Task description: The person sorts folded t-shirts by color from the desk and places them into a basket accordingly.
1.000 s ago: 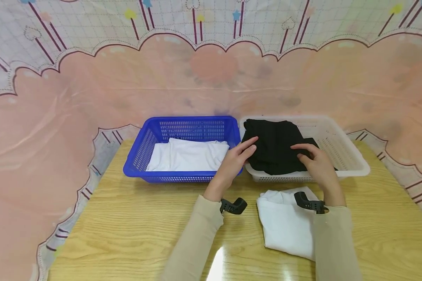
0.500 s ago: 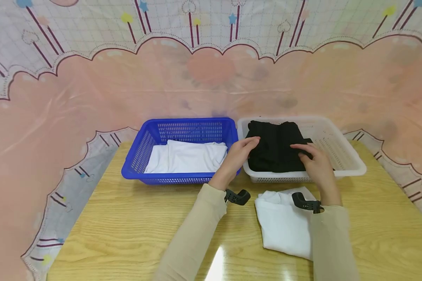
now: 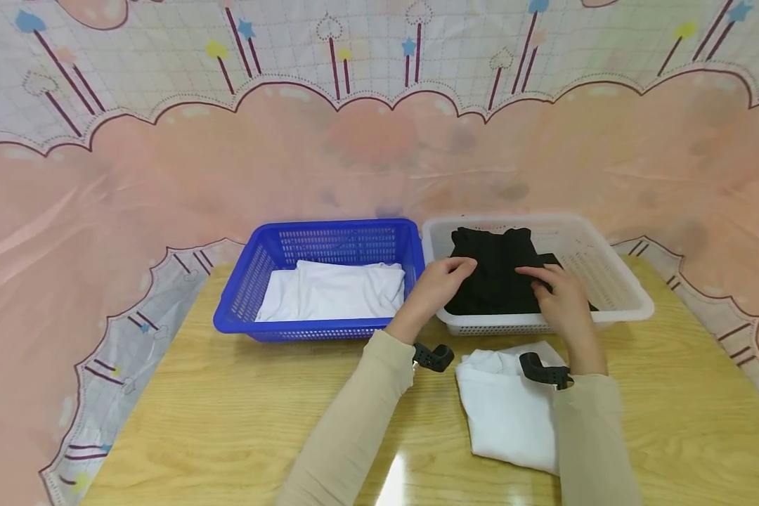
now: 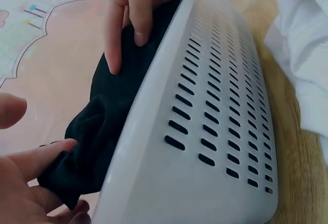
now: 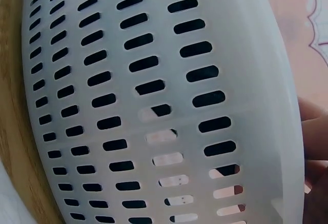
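Observation:
A folded black garment (image 3: 495, 277) lies in the white plastic basket (image 3: 629, 309), over more black cloth at its right. My left hand (image 3: 438, 287) reaches over the basket's left front corner. In the left wrist view its fingers (image 4: 43, 157) touch the garment's bunched edge, partly hidden under it, while the thumb stays off the cloth. On the garment's right side rests my right hand (image 3: 563, 299), its fingers (image 4: 138, 19) extended onto the fabric. The basket wall (image 5: 154, 101) fills most of the right wrist view and hides most of that hand.
A blue basket (image 3: 234, 309) stands left of the white one, with folded white clothes (image 3: 338, 289) inside. On the wooden table (image 3: 240, 422) a folded white garment (image 3: 506, 414) lies in front of the white basket, partly under the right forearm. A patterned cloth hangs behind.
The black garment's left and front edges have moved inward and lie neater in the basket. My left hand has shifted slightly right, its fingers closer together. The head view has tilted up a little.

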Demonstrator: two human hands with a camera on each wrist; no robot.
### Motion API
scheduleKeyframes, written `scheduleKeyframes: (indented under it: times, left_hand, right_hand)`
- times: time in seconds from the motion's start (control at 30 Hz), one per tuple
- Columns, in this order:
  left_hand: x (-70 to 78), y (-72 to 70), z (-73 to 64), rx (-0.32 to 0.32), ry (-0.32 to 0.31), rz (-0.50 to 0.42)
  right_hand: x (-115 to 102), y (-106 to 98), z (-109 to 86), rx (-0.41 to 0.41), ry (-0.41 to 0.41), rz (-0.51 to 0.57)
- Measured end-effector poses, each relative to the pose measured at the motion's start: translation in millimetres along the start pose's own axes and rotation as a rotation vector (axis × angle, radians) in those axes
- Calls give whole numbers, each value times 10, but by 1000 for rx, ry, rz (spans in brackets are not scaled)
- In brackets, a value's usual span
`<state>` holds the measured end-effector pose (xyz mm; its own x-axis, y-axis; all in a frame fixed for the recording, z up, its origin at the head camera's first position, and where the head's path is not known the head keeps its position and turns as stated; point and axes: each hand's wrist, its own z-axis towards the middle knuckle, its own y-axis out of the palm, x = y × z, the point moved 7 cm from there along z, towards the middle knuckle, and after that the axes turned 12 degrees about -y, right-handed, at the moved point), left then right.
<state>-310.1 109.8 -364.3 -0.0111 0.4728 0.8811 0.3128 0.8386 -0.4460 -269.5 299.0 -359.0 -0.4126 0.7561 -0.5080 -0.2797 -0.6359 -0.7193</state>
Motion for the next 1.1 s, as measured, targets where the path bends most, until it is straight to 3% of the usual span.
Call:
scheduleKeyframes:
  times: [0.1,0.33,0.43,0.83,1.1]
  left_hand:
    - [-9,10,1,32,10,38]
    - [-5,-5,25,93,16,3]
    - [9,2,43,112,9,45]
    - [42,119,100,97,-28,226]
    - [-26,141,155,105,-49,224]
  right_hand:
    - [8,25,3,4,4,-14]
    - [45,41,4,36,66,-31]
    - [36,38,13,51,63,-52]
    - [84,85,-27,36,91,-140]
    - [123,136,-56,21,131,-227]
